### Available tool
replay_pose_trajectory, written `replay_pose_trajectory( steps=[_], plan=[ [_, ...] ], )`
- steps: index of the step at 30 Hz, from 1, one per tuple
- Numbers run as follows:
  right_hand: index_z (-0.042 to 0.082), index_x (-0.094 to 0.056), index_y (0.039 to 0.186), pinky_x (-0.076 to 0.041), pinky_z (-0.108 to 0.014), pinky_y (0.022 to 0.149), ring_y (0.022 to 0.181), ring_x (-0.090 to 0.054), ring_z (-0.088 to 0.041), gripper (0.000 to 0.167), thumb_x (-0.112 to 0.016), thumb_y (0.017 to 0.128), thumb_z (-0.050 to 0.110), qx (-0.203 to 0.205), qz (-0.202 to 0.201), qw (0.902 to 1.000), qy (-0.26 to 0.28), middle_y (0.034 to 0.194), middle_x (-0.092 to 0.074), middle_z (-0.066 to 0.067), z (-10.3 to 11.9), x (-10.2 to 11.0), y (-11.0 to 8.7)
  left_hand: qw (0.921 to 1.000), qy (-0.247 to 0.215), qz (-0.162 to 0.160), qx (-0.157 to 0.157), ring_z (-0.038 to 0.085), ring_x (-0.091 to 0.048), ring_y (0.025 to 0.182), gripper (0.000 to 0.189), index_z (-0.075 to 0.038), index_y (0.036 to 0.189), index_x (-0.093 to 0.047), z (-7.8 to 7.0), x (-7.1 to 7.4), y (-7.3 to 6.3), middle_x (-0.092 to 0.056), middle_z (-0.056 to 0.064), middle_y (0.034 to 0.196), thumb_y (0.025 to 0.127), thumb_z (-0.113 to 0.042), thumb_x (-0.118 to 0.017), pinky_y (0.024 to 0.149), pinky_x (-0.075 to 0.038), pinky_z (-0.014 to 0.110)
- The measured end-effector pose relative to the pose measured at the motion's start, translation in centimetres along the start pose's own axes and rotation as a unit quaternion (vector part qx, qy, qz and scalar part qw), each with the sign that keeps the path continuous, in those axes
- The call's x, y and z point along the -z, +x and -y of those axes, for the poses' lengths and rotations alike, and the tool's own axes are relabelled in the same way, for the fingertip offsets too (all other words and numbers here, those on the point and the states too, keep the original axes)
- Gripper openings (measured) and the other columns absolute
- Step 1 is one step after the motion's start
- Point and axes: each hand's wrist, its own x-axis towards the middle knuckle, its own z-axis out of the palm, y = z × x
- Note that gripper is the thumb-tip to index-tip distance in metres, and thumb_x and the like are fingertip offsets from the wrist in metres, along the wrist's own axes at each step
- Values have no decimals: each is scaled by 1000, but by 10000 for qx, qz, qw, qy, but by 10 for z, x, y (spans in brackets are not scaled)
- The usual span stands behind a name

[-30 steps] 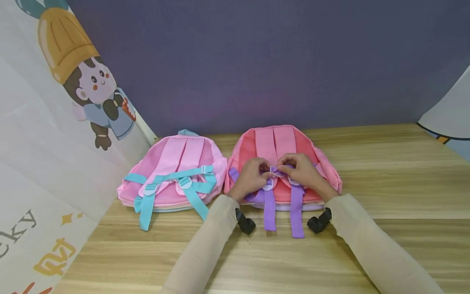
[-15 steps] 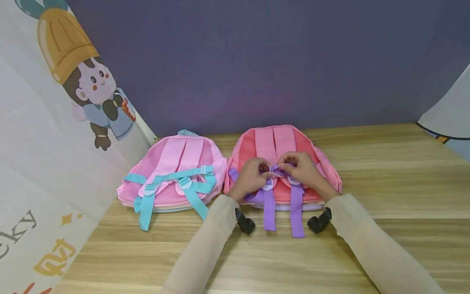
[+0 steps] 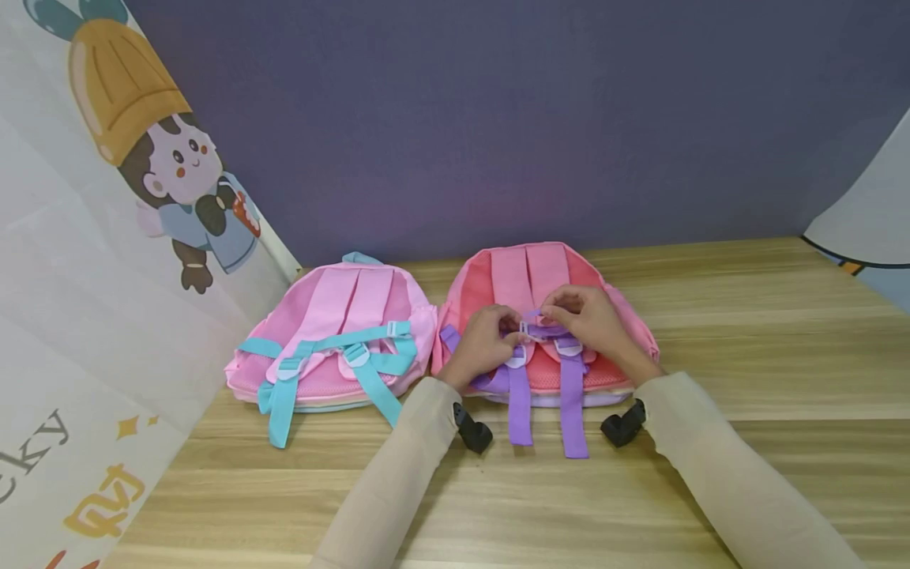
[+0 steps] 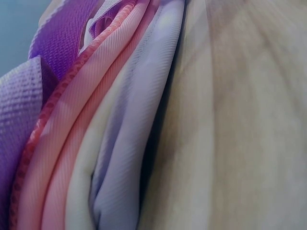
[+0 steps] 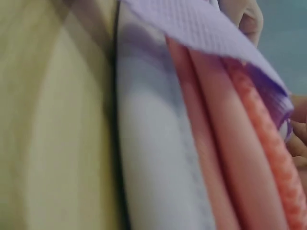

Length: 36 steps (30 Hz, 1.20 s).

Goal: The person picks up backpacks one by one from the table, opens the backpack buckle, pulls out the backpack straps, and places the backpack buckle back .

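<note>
A coral-pink backpack (image 3: 490,276) lies on the table, its back panel and shoulder straps facing up. In the head view my left hand (image 3: 485,340) pinches a small white plastic buckle (image 3: 524,329) on a purple chest strap (image 3: 549,332). My right hand (image 3: 590,320), just right of the buckle, pinches the strap's loose end between thumb and fingertips. Two purple webbing tails (image 3: 573,411) hang toward the front. The left wrist view has purple webbing (image 4: 60,40) along the bag's edge. The right wrist view catches fingers (image 5: 298,143) at its right border.
To the left, touching the coral bag, lies a lighter pink backpack (image 3: 330,300) with turquoise straps (image 3: 286,407). Both bags rest on a wood-grain table (image 3: 746,340) before a dark blue-grey panel (image 3: 498,118). A white printed sheet (image 3: 64,300) hangs at left.
My right hand has moved slightly up and right, drawing the purple strap end up from the buckle. The left hand keeps its grip there. The head view has shifted slightly.
</note>
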Motion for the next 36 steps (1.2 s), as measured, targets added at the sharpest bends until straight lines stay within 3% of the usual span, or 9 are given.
replay_pose_trajectory(
  steps=[8,15,23,30,36],
  plan=[
    [-1,-67,100,-50,-18,67,77,-67,0,22,-68,89,18,-88,-130,9998,132,90,-72,-17,3,10,1,10000,-40,-14,-3,16,-62,79,14,0,94,-67,1,0,-1,-68,9,86,81,-4,-68,73,-48,18],
    [-2,-68,108,-49,-17,62,77,-67,3,32,-71,86,21,-307,-217,9993,-74,95,-72,-20,13,22,2,10000,-63,-16,37,15,-62,78,12,-2,93,-66,1,0,-2,-68,8,85,82,-7,-70,73,-48,19],
    [-4,-65,109,-50,-14,69,78,-65,7,34,-70,86,20,-396,-264,9988,-102,94,-74,-9,24,36,0,9999,-117,-46,-37,14,-61,77,12,-2,92,-66,1,0,-2,-68,8,85,81,-7,-70,72,-48,18],
    [0,-63,109,-49,-15,71,82,-60,8,34,-69,87,24,-584,-141,9962,-633,106,-69,-21,28,52,-2,9998,-168,-44,-14,14,-61,77,12,-1,92,-66,0,0,-2,-68,9,85,81,-6,-69,72,-48,18],
    [-3,-58,105,-52,-16,73,84,-65,6,26,-67,88,14,-366,311,9987,-167,96,-74,2,25,69,-2,9998,-205,-48,-25,13,-60,75,12,-1,91,-66,0,-1,-2,-67,8,83,81,-6,-70,71,-48,18]
  ],
)
